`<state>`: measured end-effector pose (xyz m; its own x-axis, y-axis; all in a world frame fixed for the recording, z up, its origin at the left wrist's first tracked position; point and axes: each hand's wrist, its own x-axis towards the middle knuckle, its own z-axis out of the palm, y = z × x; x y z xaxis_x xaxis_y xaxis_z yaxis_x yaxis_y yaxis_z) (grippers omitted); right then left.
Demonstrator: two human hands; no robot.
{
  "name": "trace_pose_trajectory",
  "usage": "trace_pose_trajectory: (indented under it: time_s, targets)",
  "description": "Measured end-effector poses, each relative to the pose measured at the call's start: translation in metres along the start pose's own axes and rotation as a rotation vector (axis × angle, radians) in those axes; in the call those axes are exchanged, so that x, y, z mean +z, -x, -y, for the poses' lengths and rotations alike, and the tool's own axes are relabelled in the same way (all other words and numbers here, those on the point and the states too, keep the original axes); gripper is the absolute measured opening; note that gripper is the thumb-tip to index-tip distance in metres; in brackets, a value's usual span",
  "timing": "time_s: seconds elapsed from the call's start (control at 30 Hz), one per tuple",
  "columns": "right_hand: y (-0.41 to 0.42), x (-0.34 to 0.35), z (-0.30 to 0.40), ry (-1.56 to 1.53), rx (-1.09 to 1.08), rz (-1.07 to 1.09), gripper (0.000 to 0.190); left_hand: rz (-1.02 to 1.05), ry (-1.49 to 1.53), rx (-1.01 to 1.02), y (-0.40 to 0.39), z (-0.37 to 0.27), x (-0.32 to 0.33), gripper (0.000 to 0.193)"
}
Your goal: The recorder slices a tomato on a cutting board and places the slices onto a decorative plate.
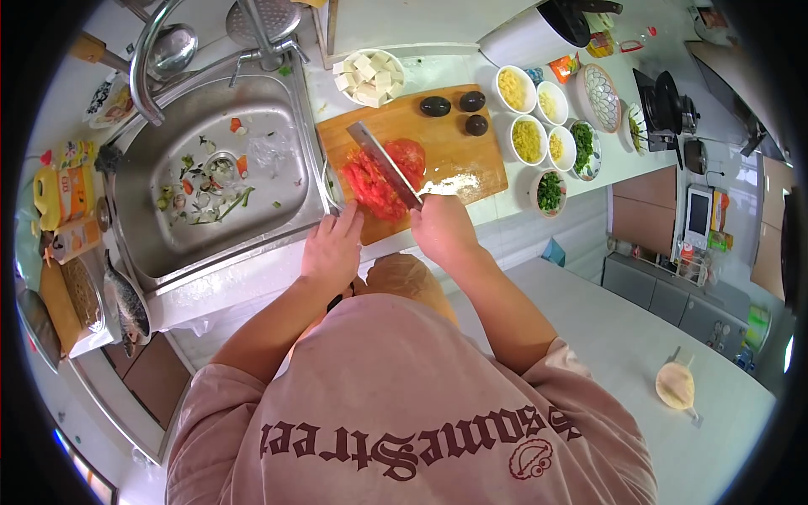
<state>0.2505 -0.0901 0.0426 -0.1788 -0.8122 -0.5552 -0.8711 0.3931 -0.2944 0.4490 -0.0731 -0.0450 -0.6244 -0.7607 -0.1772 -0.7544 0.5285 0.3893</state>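
My right hand [445, 228] grips the handle of a kitchen knife [386, 163], whose blade lies across a mound of chopped tomato [372, 183]. The mound sits on the left part of a wooden cutting board [467, 151]. At the board's near left edge, my left hand [334, 243] rests with its fingertips beside the tomato and no object visible in it. Several dark, egg-shaped items, perhaps preserved eggs [435, 106], stand at the board's far right. Just beyond the board is a white bowl of tofu cubes [369, 77].
Left of the board is a steel sink [278, 126] with vegetable scraps and a faucet [142, 76]. Small bowls of minced yellow ingredients [526, 140] and chopped greens [549, 191] crowd the right. A whole fish [126, 303] lies on a plate at far left.
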Motion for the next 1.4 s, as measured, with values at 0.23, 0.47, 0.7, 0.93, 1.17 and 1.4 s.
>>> trace_pose_trajectory:
  time_s: [0.23, 0.47, 0.7, 0.93, 1.17, 1.4]
  targets:
    - [-0.008, 0.016, 0.006, 0.120, 0.056, 0.101, 0.013, -0.002, 0.019, 0.009, 0.002, 0.002, 0.003, 0.065]
    - [-0.013, 0.026, -0.003, 0.138, 0.045, 0.052, 0.014, 0.019, 0.027, 0.007, 0.001, 0.001, 0.001, 0.066]
    - [0.009, -0.012, -0.007, 0.037, 0.013, -0.070, 0.017, 0.009, -0.009, 0.024, 0.005, 0.005, 0.004, 0.065]
    - [-0.004, -0.019, -0.014, 0.145, 0.002, -0.039, 0.014, -0.003, -0.023, 0.033, 0.003, 0.005, 0.007, 0.065]
    - [-0.016, -0.010, -0.011, 0.185, 0.055, 0.042, 0.015, -0.002, -0.018, 0.019, 0.005, 0.006, 0.010, 0.067]
    - [-0.027, 0.004, -0.012, 0.222, 0.108, 0.093, 0.016, 0.026, -0.005, 0.019, 0.003, 0.004, 0.006, 0.069]
